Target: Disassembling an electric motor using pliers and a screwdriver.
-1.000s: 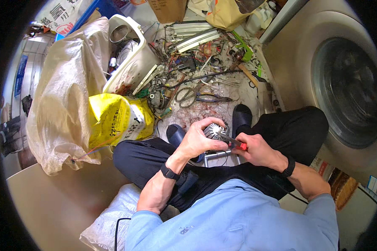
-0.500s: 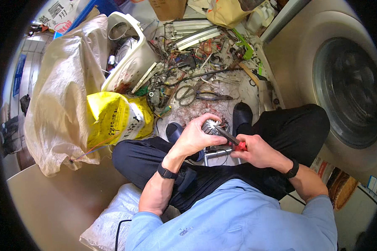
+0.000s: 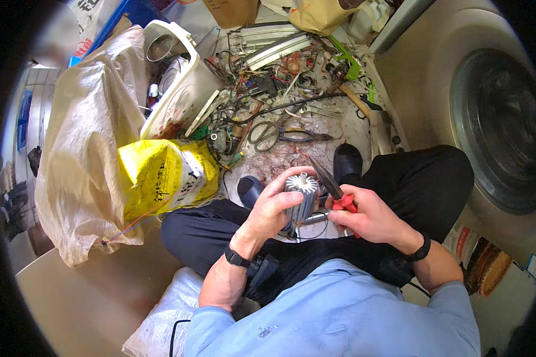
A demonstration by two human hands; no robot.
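My left hand (image 3: 269,209) is closed around a grey finned metal cylinder (image 3: 302,205), its round end with radiating fins and a pale central hub tilted up. Gripped by their red handles in my right hand (image 3: 372,217) are pliers (image 3: 327,180). Their long dark jaws point up and to the left, beside the cylinder and apart from it. Whether the jaws are closed is too small to tell. Below both hands, a metal tube frame (image 3: 312,229) shows partly between my knees.
Ahead on the floor lie scissors (image 3: 264,137), a second pair of pliers (image 3: 304,136) and tangled wire scraps (image 3: 274,86). A white bin (image 3: 178,107) and a yellow bag (image 3: 161,178) stand at left. On the right is a front-loading washing machine (image 3: 441,89).
The pliers have come away from the cylinder's finned end and swung to point farther up. My left hand has turned the cylinder, so more of its side shows. The head view has shifted slightly.
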